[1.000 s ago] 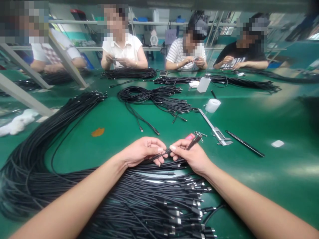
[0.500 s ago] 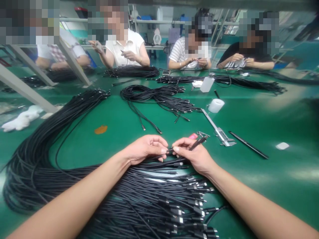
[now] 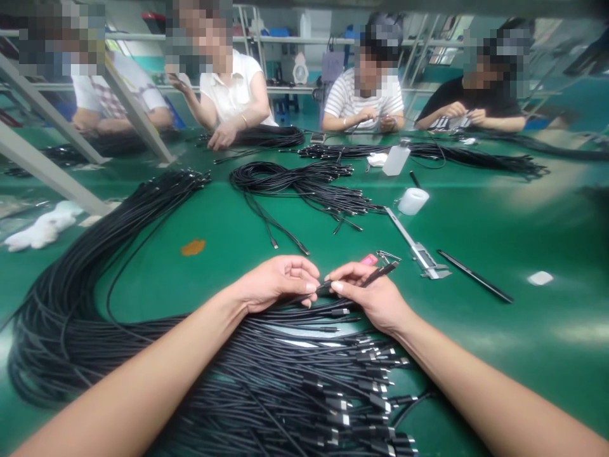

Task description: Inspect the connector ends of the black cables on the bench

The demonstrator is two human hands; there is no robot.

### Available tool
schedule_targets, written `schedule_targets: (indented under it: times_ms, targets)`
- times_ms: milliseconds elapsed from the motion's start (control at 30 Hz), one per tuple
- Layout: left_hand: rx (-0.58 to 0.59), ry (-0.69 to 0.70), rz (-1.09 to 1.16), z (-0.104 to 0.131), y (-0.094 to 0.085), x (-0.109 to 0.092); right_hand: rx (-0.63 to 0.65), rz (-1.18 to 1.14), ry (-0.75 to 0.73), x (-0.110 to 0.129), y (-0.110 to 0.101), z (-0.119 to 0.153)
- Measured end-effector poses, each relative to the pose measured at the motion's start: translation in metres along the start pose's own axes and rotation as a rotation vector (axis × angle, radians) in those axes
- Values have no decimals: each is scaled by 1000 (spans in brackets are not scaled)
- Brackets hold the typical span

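Observation:
Near the middle of the green table, my left hand [image 3: 280, 282] pinches a black cable [image 3: 324, 288] between thumb and fingers. Close beside it on the right, my right hand [image 3: 368, 292] grips the same cable, with its thumb and forefinger at a thicker black piece. A dark slim end sticks out past the right forefinger; I cannot tell whether it is the plug of this cable. Below both hands lies a large bundle of black cables [image 3: 266, 362], its metal-tipped plugs [image 3: 340, 406] pointing right. The bundle curves round to the far left.
Beyond my hands lies a second cable bundle [image 3: 285, 181]. To the right are a caliper [image 3: 416, 247], a black pen-like rod [image 3: 476, 276], a white roll [image 3: 413, 201] and a white bottle [image 3: 396, 158]. Several co-workers sit across the table. Slanted metal posts [image 3: 52, 171] stand at left.
My hands stay almost in place, still on the cable. Across the table, the co-worker in the white shirt has lowered one hand to the cables there.

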State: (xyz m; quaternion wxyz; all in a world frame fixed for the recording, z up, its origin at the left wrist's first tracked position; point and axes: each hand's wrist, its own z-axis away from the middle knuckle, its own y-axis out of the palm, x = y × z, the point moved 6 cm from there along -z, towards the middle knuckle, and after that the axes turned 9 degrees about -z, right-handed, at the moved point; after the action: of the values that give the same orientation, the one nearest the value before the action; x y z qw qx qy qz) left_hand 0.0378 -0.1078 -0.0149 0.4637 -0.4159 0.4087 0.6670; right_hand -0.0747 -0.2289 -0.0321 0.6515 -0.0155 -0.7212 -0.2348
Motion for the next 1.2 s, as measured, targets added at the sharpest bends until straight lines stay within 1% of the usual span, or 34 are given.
schedule_targets:
  times_ms: [133,267,367,433,567,667,733,833,933,1200]
  targets:
    - [33,-47,-88,4,1,-4,-1,18,-7,2,0,0]
    - [133,-107,-308,13,0,-9,-18,40,-3,4,0,1]
    - [209,-113,-383,19,-2,-14,-26,40,-6,5,1,1]
    - [228,-141,-427,21,-5,-15,-25,33,-2,5,1,1]
    - [199,-217,-637,24,-13,-17,-33,8,16,4,2,1]
    - [177,-200,-833,25,-19,-23,-38,8,19,4,2,2]
    - [167,-190,-921,26,-23,-25,-44,9,23,3,1,2]
    - [162,-203,-917,27,-26,-23,-50,19,23,2,1,2]
    - [151,-215,-889,25,-25,-19,-50,28,21,1,0,2]
    - [145,-207,-1004,23,-20,-20,-38,59,17,-2,-3,2]
